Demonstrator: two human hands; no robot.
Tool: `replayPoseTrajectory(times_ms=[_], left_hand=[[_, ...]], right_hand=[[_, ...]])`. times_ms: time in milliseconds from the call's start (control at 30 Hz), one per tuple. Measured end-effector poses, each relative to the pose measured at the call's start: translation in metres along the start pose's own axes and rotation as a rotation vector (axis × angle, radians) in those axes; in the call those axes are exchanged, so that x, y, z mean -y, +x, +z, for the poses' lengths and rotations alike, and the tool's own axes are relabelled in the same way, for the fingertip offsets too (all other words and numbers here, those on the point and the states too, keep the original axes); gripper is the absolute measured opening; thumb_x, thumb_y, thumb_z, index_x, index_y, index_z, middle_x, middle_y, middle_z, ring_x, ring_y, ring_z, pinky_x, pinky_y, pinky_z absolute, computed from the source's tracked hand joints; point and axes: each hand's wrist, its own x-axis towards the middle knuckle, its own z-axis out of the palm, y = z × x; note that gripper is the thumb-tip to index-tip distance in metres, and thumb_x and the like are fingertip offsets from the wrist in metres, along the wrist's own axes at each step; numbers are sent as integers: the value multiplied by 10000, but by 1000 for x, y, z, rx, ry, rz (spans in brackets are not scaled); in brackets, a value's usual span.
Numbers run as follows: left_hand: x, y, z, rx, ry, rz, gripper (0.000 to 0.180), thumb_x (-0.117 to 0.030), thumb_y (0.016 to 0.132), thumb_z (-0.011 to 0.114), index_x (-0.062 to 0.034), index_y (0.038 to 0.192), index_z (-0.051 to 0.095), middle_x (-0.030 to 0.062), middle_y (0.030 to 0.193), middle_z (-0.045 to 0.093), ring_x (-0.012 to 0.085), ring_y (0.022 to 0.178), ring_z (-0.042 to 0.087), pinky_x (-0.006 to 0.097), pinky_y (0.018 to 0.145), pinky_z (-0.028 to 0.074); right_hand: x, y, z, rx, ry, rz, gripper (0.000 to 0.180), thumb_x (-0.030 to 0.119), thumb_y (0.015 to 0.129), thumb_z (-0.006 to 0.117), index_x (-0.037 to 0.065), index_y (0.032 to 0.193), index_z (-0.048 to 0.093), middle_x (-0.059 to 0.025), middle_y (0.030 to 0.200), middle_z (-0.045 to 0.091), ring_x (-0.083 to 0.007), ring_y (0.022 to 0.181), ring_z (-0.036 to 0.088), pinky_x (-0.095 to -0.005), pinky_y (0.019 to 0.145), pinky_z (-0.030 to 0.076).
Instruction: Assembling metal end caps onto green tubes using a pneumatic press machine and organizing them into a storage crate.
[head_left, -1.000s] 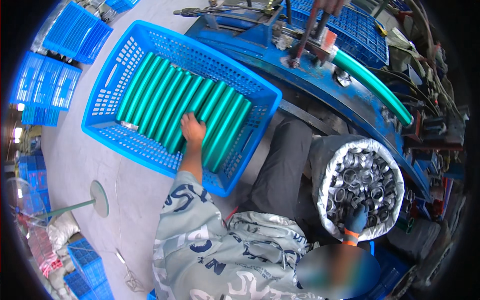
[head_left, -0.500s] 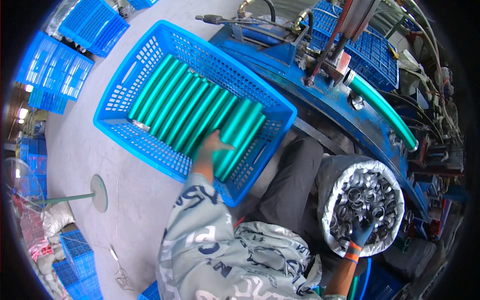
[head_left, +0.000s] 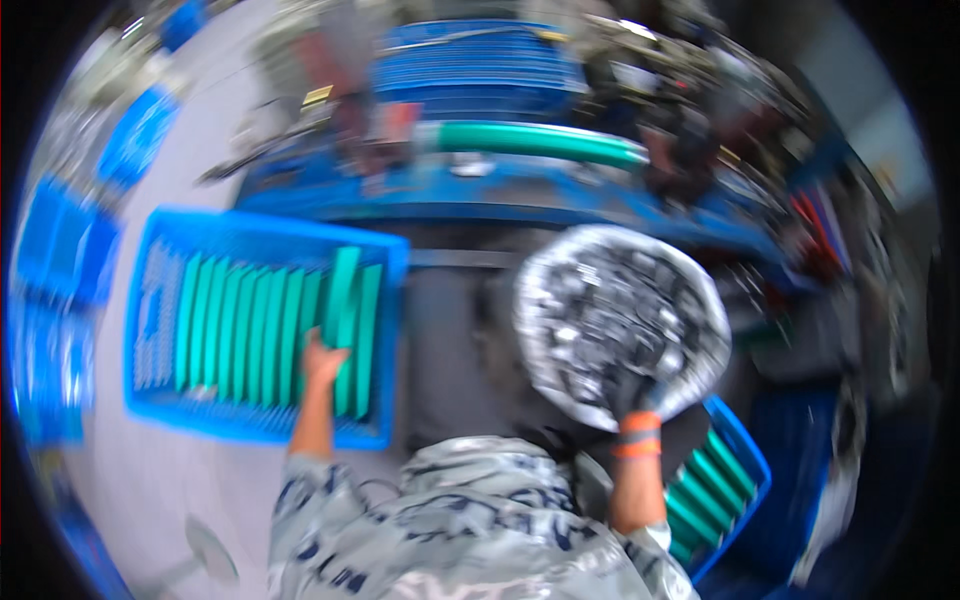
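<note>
My bare left hand (head_left: 322, 360) is in a blue perforated basket (head_left: 250, 432), thumb and fingers around a green tube (head_left: 345, 290) that lies slightly askew among its neighbours. A row of similar green tubes (head_left: 240, 330) fills the basket to the left of that hand. My right hand (head_left: 632, 392), in a dark glove with an orange band at the wrist, reaches into a round, white-rimmed sack (head_left: 712, 300) of metal rings (head_left: 610, 310). Its fingers are blurred and partly lost among the dark rings, so whether they hold one does not show.
Beyond the basket and sack runs a blue machine bench (head_left: 480, 200), with another green tube (head_left: 540, 142) held across it. A second blue basket (head_left: 762, 470) with green tubes stands at my right. Stacked blue crates (head_left: 60, 240) line the left side.
The whole view has swung to the right and blurred, so the basket now sits further left and the bench runs straight across. My left hand stays at the tubes, my right in the sack.
</note>
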Motion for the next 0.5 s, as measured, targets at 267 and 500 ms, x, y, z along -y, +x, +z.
replayPoseTrajectory(times_ms=[267,500], left_hand=[[-395,-123,-58,298,115,762,620,-144,787,839,-98,1393,715,178,1219,810,411,1121,792,490,967,631],[-485,-177,-95,509,244,1059,658,-98,719,831,-110,1370,734,159,1117,786,408,980,774,479,829,629]], right_hand=[[154,-35,172,222,449,61,1150,388,954,935,174,1834,227,-147,1624,604,-384,1280,769,-432,916,727],[167,-34,165,217,118,-99,1131,264,882,994,-2,1773,351,-177,1675,577,-281,1448,651,-395,1164,564]])
